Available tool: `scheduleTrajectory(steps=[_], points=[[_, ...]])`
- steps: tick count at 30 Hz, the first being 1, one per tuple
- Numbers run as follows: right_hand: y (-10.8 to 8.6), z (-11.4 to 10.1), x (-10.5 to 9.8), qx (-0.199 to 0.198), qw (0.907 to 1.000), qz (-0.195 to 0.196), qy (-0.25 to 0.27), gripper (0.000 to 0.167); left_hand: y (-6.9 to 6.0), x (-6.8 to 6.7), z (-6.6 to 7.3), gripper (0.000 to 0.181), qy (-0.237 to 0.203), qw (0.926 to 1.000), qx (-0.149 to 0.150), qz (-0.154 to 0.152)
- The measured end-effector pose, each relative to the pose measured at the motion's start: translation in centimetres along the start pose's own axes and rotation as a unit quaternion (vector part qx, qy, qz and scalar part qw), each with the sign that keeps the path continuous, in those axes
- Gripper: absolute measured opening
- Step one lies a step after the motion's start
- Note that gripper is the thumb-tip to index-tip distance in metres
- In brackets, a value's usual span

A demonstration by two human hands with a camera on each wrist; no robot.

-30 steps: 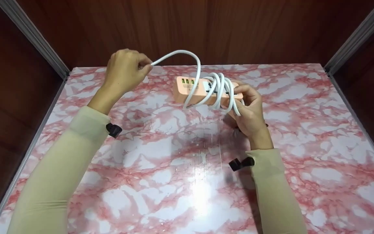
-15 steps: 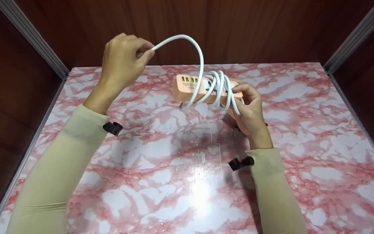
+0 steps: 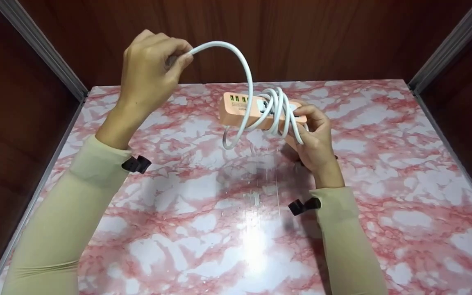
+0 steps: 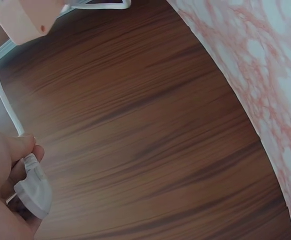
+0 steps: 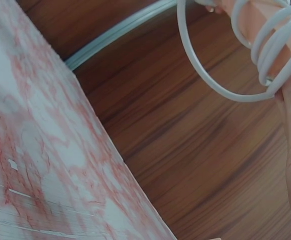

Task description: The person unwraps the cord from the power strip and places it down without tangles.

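A peach power strip (image 3: 236, 108) with USB ports and sockets is held up above the table by my right hand (image 3: 318, 139), which grips its right end. Several turns of white cord (image 3: 277, 110) are wound around the strip's middle. My left hand (image 3: 148, 69), raised at the upper left, pinches the cord near its plug end between thumb and fingers. From there the cord arches over and loops below the strip's left part. In the left wrist view the white plug (image 4: 35, 192) hangs just under my pinching fingertips, partly inside the hand.
Under both hands lies a table (image 3: 187, 229) with a pink and white marbled top. Dark wood panels (image 3: 301, 41) stand at the back and both sides, joined by metal corner strips (image 3: 47, 49).
My left hand has risen and shifted slightly left with the cord, whose arch is higher. A loop now hangs lower beneath the strip's left part. My right hand stays almost still.
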State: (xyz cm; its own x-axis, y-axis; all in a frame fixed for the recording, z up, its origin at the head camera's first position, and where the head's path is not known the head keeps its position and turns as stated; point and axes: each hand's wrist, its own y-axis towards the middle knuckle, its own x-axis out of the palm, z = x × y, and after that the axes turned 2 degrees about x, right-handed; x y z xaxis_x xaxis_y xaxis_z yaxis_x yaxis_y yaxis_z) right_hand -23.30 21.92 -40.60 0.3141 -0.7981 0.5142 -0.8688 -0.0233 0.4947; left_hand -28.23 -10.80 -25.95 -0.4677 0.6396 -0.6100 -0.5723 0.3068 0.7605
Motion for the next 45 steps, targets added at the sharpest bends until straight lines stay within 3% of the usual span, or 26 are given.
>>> scheduleTrajectory(steps=[6, 11, 24, 31, 45], points=[[0.0, 0.0, 0.2, 0.001, 0.9999, 0.013, 0.007, 0.016, -0.5, -0.9, 0.0, 0.028, -0.006, 0.9978, 0.061, 0.026], [0.1, 0.1, 0.3, -0.003, 0.9995, 0.029, -0.010, 0.013, -0.8, -1.4, -0.1, 0.025, -0.034, 0.9946, 0.084, 0.051], [0.2, 0.0, 0.1, -0.003, 0.9999, 0.015, 0.004, 0.017, -2.7, -2.2, -0.7, 0.017, -0.063, 0.9892, 0.107, 0.078], [0.3, 0.1, 0.2, -0.003, 0.9998, 0.016, 0.009, 0.019, -4.5, -2.8, -0.8, 0.011, -0.080, 0.9878, 0.107, 0.079], [0.3, 0.1, 0.1, -0.006, 0.9997, 0.018, 0.015, 0.019, -9.0, -3.9, -3.0, 0.020, -0.080, 0.9911, 0.096, 0.045]])
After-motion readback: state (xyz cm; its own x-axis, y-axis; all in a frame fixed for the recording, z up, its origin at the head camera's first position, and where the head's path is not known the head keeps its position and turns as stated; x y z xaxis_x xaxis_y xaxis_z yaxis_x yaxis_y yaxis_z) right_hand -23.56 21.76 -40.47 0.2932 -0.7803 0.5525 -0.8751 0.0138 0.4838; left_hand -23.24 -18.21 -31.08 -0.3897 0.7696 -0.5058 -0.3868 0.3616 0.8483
